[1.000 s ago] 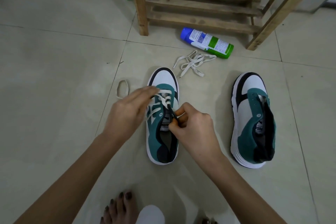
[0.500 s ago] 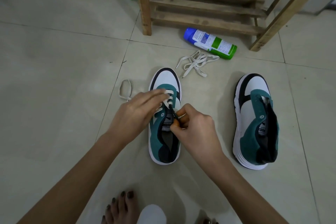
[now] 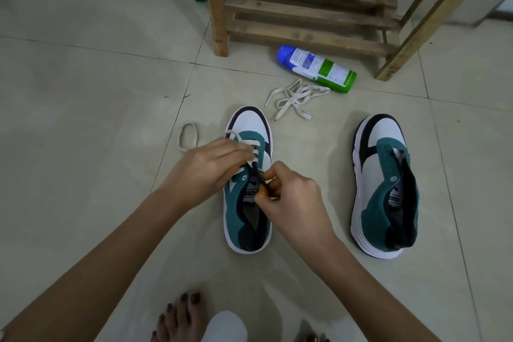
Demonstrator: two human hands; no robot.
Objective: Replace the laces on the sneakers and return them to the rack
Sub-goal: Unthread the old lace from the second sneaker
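Head view looks down at a tiled floor (image 3: 83, 91) where two teal, white and black sneakers lie side by side, well apart, toes toward a wooden rack (image 3: 305, 19). Both hands work at the near sneaker (image 3: 236, 211), which has a white lace (image 3: 251, 144) threaded across its lower eyelets. The left hand (image 3: 211, 164) lies over the laced front with fingers stretched nearly straight across it; the thumb is hidden, so I cannot tell whether it grips the lace. The right hand (image 3: 291, 200) is curled, thumb and fingertips pinching a dark strand (image 3: 257, 175) that rises from the eyelet row above the tongue. A pale lace loop (image 3: 188, 137) lies on the floor just left of this shoe. The other sneaker (image 3: 383, 189) sits to the right, unlaced, its tongue slack. A loose tangled lace (image 3: 291, 100) rests between the near shoe's toe and a spray can (image 3: 316, 68) lying on its side before the rack. A bare foot (image 3: 180, 319) shows at the bottom edge
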